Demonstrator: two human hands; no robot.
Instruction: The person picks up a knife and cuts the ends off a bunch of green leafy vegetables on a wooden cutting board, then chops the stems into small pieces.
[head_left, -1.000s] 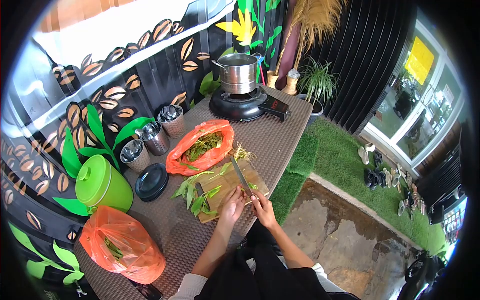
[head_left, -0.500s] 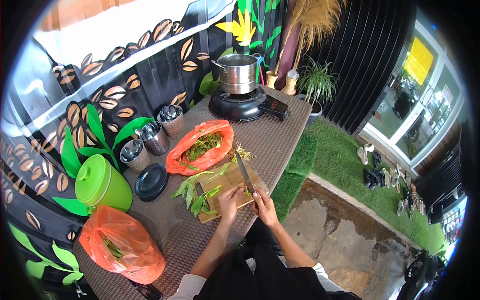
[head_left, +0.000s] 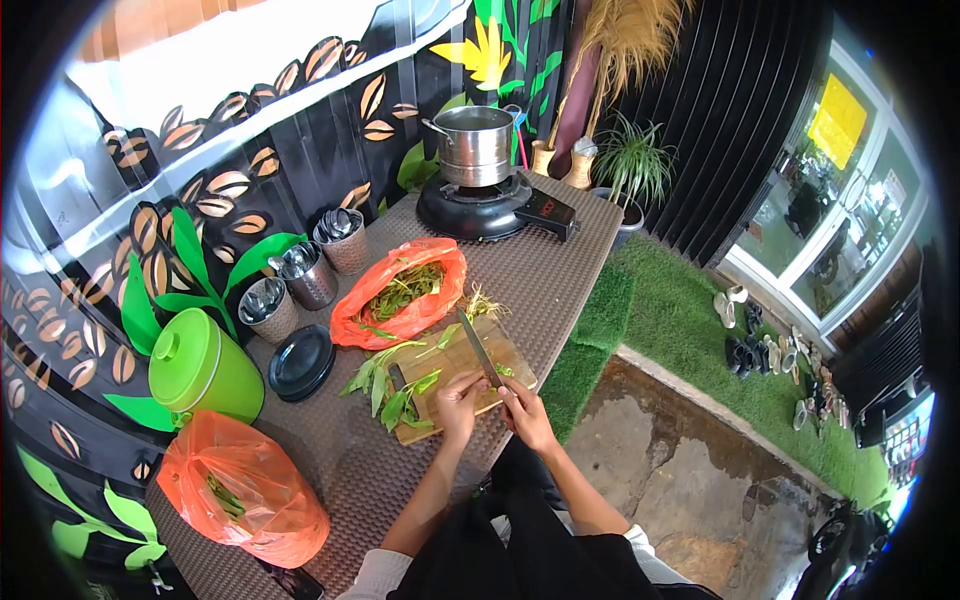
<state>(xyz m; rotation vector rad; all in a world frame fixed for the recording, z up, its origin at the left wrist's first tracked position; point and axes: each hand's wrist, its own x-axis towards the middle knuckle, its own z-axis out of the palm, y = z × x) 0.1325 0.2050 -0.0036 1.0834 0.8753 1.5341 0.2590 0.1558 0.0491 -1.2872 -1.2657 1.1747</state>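
Observation:
My right hand point(head_left: 528, 416) is closed around the handle of a knife point(head_left: 478, 346), whose blade slants up and to the left over the wooden cutting board point(head_left: 462, 362). Close beside it, my left hand point(head_left: 459, 408) is closed with fingertips pinched near the blade; whatever lies between them is too small to make out. A small green piece point(head_left: 505, 370) shows by the blade. Leafy green stems point(head_left: 398, 402) lie across the board's left side. Pale root ends point(head_left: 484, 302) sit at its far edge. Behind, an orange plastic bag point(head_left: 350, 322) stands open, full of greens.
A steel pot point(head_left: 475, 150) stands on a black portable stove point(head_left: 466, 212) at the far end. Cutlery cups point(head_left: 308, 278), black plates point(head_left: 302, 364), a green lidded container point(head_left: 204, 372) and another orange bag point(head_left: 260, 505) line the left side of the woven-textured table point(head_left: 365, 455).
The knife's tip has swung a little left and the blade sits slightly lower. My right hand's fingers have shifted near the handle. The left hand stays almost in place.

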